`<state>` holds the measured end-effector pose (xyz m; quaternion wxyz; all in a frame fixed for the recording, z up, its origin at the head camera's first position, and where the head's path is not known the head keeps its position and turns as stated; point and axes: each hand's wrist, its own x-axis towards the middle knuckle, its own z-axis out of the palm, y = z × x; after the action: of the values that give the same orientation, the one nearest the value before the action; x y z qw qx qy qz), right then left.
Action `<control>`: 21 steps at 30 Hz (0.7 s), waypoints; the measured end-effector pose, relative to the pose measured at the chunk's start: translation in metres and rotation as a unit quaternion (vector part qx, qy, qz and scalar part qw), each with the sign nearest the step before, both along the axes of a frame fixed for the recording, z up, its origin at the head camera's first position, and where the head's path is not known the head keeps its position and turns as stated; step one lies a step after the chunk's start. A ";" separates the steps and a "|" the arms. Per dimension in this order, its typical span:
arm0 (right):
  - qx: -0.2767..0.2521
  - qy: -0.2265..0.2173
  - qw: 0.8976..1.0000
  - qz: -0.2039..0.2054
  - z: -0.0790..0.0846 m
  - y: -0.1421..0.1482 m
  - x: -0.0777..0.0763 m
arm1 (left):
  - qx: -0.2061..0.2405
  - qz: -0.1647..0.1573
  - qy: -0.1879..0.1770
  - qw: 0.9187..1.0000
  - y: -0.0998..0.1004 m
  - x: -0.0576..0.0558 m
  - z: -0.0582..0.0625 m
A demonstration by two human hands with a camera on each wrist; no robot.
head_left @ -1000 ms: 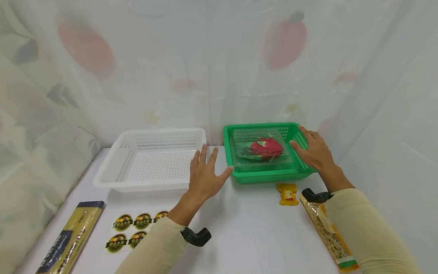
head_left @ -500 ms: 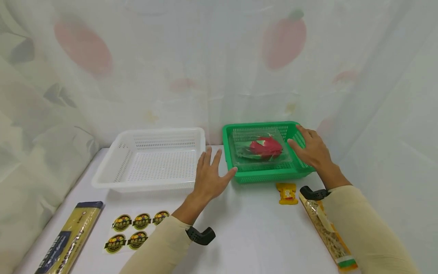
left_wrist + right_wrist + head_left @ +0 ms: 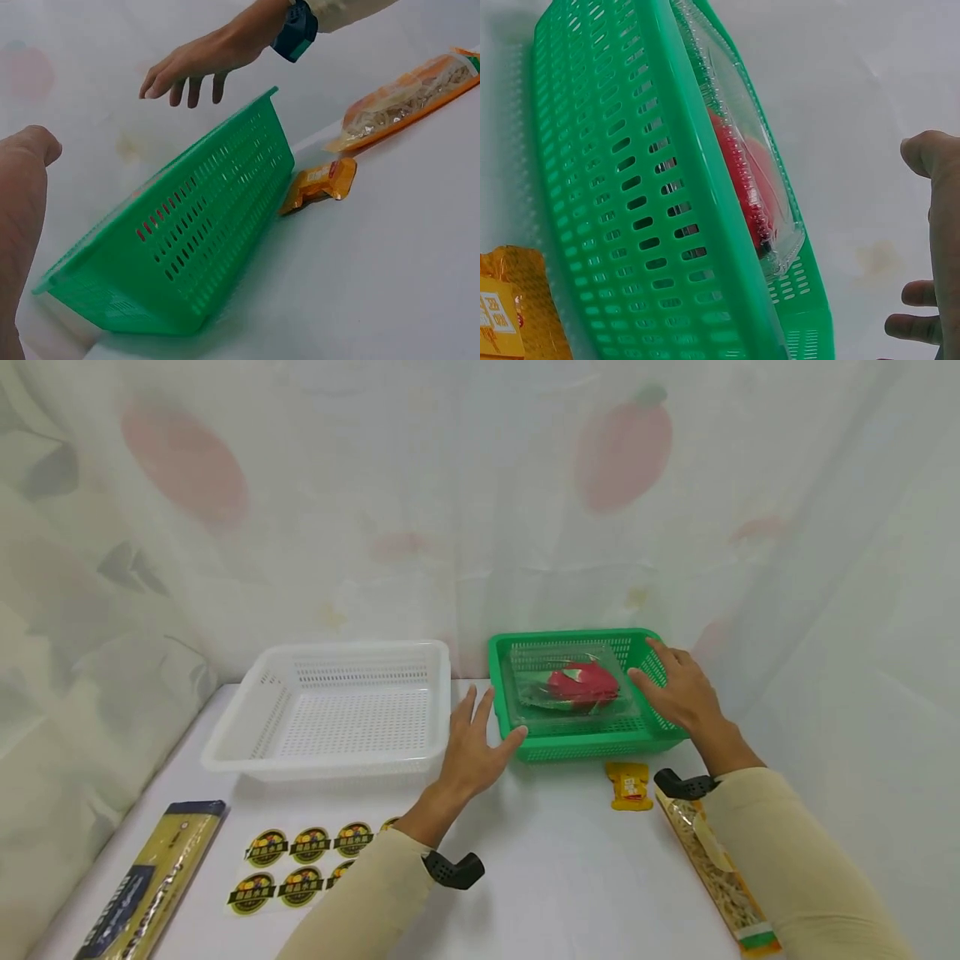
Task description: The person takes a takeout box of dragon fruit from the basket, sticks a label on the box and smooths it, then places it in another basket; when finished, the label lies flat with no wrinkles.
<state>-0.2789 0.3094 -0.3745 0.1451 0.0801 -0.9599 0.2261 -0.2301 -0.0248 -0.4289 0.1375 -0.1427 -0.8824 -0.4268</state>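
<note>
Stickers (image 3: 300,864) lie nearest on the white table (image 3: 540,852), a sheet of round yellow-and-black labels, with a long dark-and-gold packet (image 3: 146,885) to their left and a bag of noodles (image 3: 716,868) along the right edge. Just ahead of that bag sits a small orange packet (image 3: 628,785), close to the front wall of the green basket (image 3: 585,743).

Left hand (image 3: 476,747) is flat and spread, fingers straight, thumb tip right at the basket's near left corner; whether it actually touches, the views do not settle. Right hand (image 3: 678,689) reaches over the basket's right rim, fingers loosely extended above the wall, holding nothing.

Inside the green basket lies a clear plastic clamshell box (image 3: 573,689) with a red dragon fruit (image 3: 581,683) sealed in it; the right wrist view shows the box leaning against the basket wall. To the left stands a white basket (image 3: 330,760), side by side with the green one. Behind everything hangs a pale curtain (image 3: 450,510) printed with fruit.
</note>
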 end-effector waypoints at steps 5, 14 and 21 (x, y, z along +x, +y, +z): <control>-0.001 -0.002 1.000 -0.002 -0.003 0.001 -0.003 | 0.019 -0.008 -0.012 1.000 0.004 -0.005 -0.010; -0.004 -0.016 1.000 -0.006 -0.009 0.001 -0.010 | 0.016 -0.010 -0.016 1.000 0.011 -0.013 -0.020; -0.010 -0.031 0.999 -0.005 -0.014 0.001 -0.014 | 0.023 -0.012 -0.033 0.999 0.018 -0.017 -0.027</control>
<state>-0.2929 0.3106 -0.3882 0.1172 0.0672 -0.9619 0.2377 -0.2474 -0.0065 -0.4559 0.1065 -0.1356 -0.8745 -0.4534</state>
